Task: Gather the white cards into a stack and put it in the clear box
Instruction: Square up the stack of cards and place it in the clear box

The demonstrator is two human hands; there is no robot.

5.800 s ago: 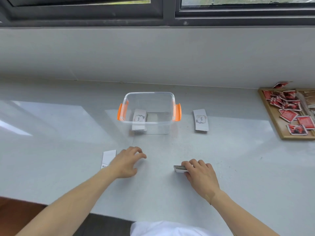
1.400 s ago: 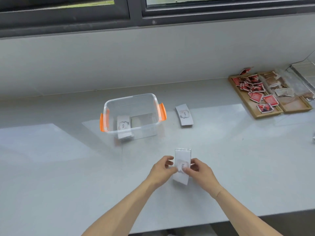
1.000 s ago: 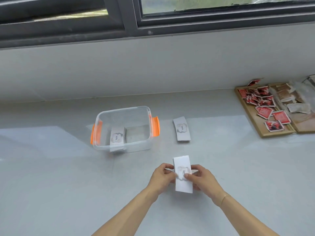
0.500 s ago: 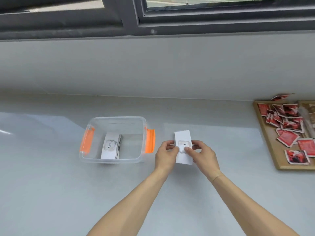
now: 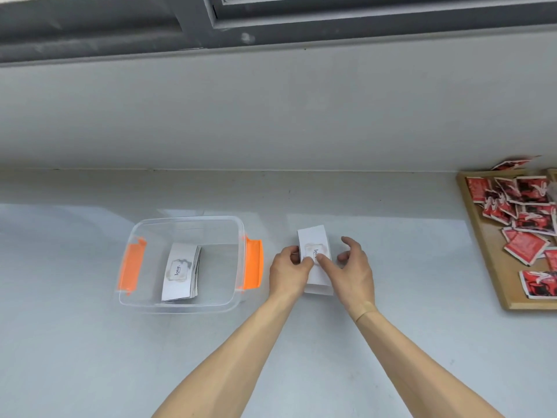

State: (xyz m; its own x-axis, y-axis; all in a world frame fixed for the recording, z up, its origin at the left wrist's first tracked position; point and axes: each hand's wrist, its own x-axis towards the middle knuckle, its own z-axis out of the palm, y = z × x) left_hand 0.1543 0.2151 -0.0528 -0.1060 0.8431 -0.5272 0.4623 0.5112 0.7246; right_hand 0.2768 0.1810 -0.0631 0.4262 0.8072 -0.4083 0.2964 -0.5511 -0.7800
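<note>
Two hands meet over a bundle of white cards [image 5: 315,260] on the counter [image 5: 422,342], just to the right of the clear box [image 5: 180,263]. The left hand [image 5: 287,274] has its fingers clamped on the bundle's left edge, thumb on top near the printed label. The right hand [image 5: 349,273] presses thumb and forefinger onto the top card, while its other fingers are spread apart and lifted off the right side. Whether the bundle rests flat on the counter or is held slightly above it, I cannot tell.

One stack of cards [image 5: 180,272] already lies inside the box, a little fanned at its right edge, between the orange handles [image 5: 253,268]. A wooden tray [image 5: 494,267] of red packets [image 5: 526,247] sits well apart on the far right and plays no part.

Judging by this, the step in hand is gathering and squaring the last cards beside the box. Next the hands would need to close on both long edges, lift the bundle as one, carry it left over the near orange handle, and lower it onto the stack inside without letting cards slide apart.
</note>
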